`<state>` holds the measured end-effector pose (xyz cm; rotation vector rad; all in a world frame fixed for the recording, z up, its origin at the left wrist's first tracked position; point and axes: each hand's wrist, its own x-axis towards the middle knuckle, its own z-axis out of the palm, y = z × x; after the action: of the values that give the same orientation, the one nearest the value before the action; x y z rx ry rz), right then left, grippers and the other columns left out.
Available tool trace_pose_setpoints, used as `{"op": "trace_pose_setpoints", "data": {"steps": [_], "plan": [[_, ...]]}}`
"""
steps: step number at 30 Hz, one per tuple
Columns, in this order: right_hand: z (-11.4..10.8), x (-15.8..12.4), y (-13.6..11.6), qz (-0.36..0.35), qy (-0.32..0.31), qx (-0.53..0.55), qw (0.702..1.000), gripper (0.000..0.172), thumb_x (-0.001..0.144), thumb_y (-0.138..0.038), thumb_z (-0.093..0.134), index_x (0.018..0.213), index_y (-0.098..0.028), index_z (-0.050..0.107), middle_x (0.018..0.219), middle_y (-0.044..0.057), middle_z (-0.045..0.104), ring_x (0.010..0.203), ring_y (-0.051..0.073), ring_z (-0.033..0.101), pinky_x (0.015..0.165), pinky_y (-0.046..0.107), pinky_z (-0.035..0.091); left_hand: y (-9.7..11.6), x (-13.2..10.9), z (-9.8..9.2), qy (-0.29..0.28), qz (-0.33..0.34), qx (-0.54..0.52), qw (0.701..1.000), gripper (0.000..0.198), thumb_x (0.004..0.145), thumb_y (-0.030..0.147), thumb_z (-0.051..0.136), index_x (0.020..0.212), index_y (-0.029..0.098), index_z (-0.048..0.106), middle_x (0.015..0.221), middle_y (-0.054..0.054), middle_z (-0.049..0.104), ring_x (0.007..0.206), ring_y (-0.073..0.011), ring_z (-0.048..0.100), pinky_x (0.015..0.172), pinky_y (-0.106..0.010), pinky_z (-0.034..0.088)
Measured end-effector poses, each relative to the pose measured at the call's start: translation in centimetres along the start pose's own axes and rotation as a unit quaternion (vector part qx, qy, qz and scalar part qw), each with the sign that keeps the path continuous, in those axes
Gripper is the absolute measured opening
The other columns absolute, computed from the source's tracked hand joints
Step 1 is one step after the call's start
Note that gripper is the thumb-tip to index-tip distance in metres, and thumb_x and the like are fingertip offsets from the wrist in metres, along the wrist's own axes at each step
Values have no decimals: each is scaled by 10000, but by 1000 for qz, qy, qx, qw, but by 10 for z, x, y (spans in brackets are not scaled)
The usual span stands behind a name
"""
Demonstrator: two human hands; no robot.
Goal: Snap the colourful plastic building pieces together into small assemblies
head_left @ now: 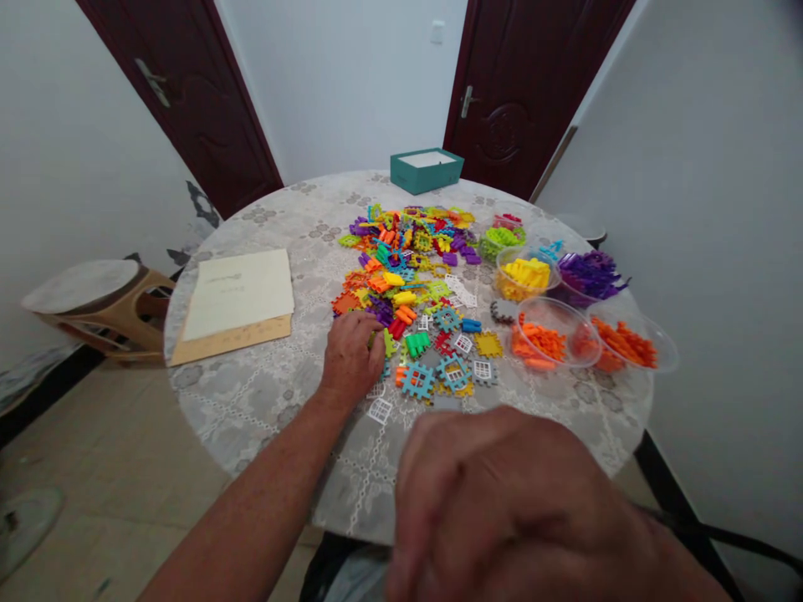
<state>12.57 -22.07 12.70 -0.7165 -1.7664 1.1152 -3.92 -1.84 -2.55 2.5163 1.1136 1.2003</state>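
Interlocking plastic pieces (405,298) lie unsorted beside tubs (580,313) mostly grouped by colour; our left hand (355,355) bends its fingers among them, our right hand (502,502) curls; we cannot tell either's grip.

The bare left forearm (263,493) slants forward to the near left edge of the multicoloured heap of small plastic pieces (407,298). There the left hand (355,355) rests back upward, its fingers bent down onto the heap and the tips partly hidden. The bare right hand (508,493) is raised well nearer the body than the heap, fingers curled inward, knuckles uppermost, slightly blurred; its grip is hidden.
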Motion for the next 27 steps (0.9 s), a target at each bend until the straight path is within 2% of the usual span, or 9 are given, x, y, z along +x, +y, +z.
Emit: {"op": "trace_pose_setpoints", "data": {"steps": [2,3,6,9,12,15,22,25,27], "plan": [[-24,32,25,17,11,-154,988,244,1038,-241,580,1207,-355,714,1104,23,767,1040,199,716,959,358,584,0,-1,1,-4,8,-6,1000,119,927,181,578,968,212,685,1077,-104,710,1120,-270,634,1046,-488,491],[-33,41,43,39,39,-248,967,227,1020,-251,604,1200,-334,712,1143,33,757,1077,221,700,991,398,566,1,-2,2,-5,13,-9,1000,118,926,180,579,969,213,684,1071,-102,711,1121,-270,635,1048,-487,490],[-52,53,101,152,106,-472,862,139,984,-252,623,1066,-246,734,1072,95,745,1045,279,681,975,466,540,0,-4,3,-11,31,-15,999,129,932,178,571,985,215,683,1049,-97,716,1113,-269,638,1049,-485,487],[-55,53,145,226,146,-571,776,162,962,-373,677,995,-221,725,991,132,724,976,288,665,862,420,551,-1,-6,4,-15,40,-15,999,139,928,173,570,994,220,683,1044,-97,726,1106,-275,640,1046,-494,488],[-47,54,164,254,147,-601,743,254,943,-453,685,1004,-209,719,1006,155,711,983,303,650,810,402,544,-2,-5,3,-16,43,-9,999,136,925,174,571,991,226,679,1045,-97,727,1093,-283,648,1038,-501,493],[-39,54,168,262,142,-584,755,283,952,-450,661,1036,-187,720,1034,176,701,1002,326,645,821,424,533,-2,-5,3,-13,47,-1,999,136,933,177,561,993,226,673,1029,-97,721,1069,-283,657,1020,-496,502],[-45,49,176,190,152,-475,846,272,902,-311,746,1155,-219,709,1086,95,699,1041,255,641,922,367,489,-4,-2,6,-18,70,6,997,126,944,182,546,965,204,668,1009,-110,722,1026,-282,656,972,-477,513],[-49,47,179,156,171,-410,882,208,909,-256,728,1115,-234,704,1019,47,705,963,212,644,887,328,478,-4,-1,6,-19,72,9,997,128,942,187,548,961,190,674,1000,-121,722,1027,-292,654,974,-481,507],[-52,46,180,124,205,-379,894,177,932,-248,693,1107,-232,685,1005,37,705,935,200,639,861,317,474,-3,0,5,-21,71,8,997,128,937,186,553,962,191,679,1004,-121,724,1030,-294,654,970,-479,506]]}}
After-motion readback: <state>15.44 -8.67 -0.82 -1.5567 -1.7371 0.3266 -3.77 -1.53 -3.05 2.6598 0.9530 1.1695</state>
